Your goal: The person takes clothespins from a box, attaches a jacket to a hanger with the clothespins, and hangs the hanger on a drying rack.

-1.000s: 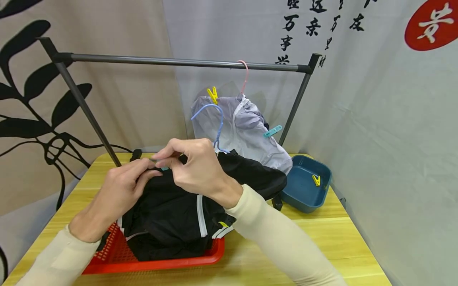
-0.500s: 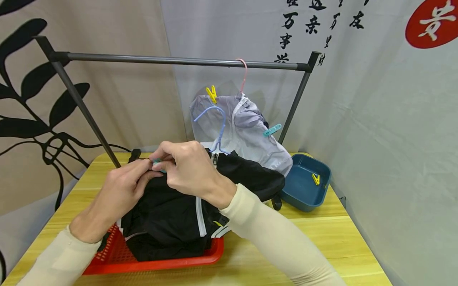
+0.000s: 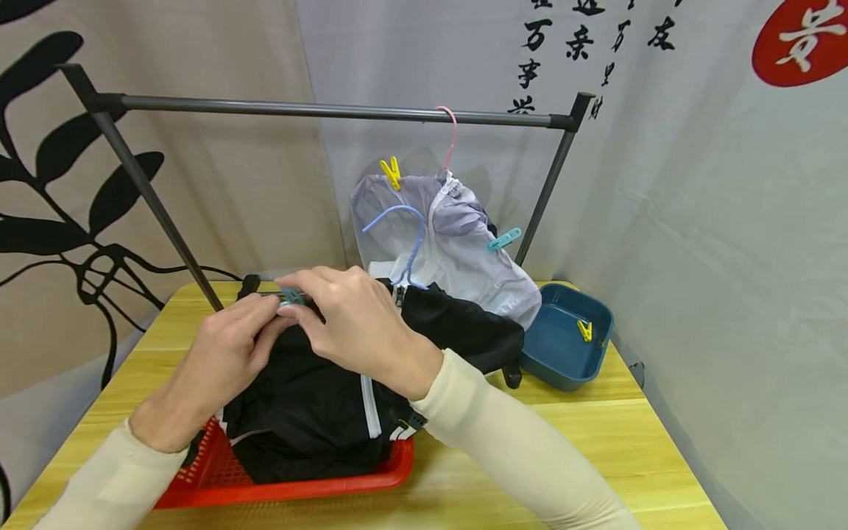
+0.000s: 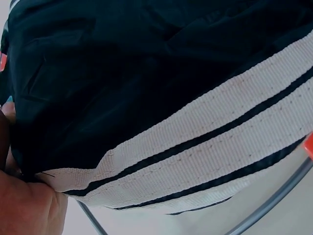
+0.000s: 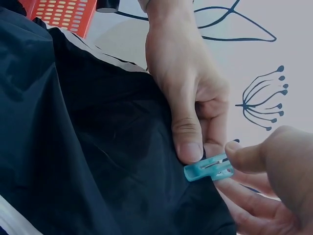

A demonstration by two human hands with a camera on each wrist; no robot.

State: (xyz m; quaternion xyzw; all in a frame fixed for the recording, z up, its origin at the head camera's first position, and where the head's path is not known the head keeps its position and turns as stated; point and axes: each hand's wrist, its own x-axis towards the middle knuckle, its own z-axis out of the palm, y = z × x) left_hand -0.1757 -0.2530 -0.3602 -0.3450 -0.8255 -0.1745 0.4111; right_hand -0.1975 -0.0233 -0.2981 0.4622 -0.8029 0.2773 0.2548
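Observation:
A black jacket (image 3: 311,397) with white stripes lies bunched over the red basket, a blue hanger (image 3: 416,243) sticking up from its collar. At the jacket's upper left edge my left hand (image 3: 221,350) pinches the cloth between thumb and fingers. My right hand (image 3: 364,320) holds a teal clip (image 3: 292,296) just beside the left fingertips. In the right wrist view the clip (image 5: 195,171) sits across the black cloth's edge, below the left thumb, with the right thumb on its other end. The left wrist view shows the white stripes (image 4: 195,147) close up, left fingers at the cloth's corner.
A red basket (image 3: 285,489) stands under the jacket. Behind, a dark rack (image 3: 278,108) carries a pale garment (image 3: 457,254) on a pink hanger, with a yellow clip (image 3: 391,173) and a teal clip (image 3: 505,238). At right, a blue bin (image 3: 563,353) holds a yellow clip (image 3: 585,330).
The right fingers have spread somewhat around the teal clip, which now shows more between the hands. The blue hanger's hook has tipped to the right and lower. The left hand holds nearly the same place.

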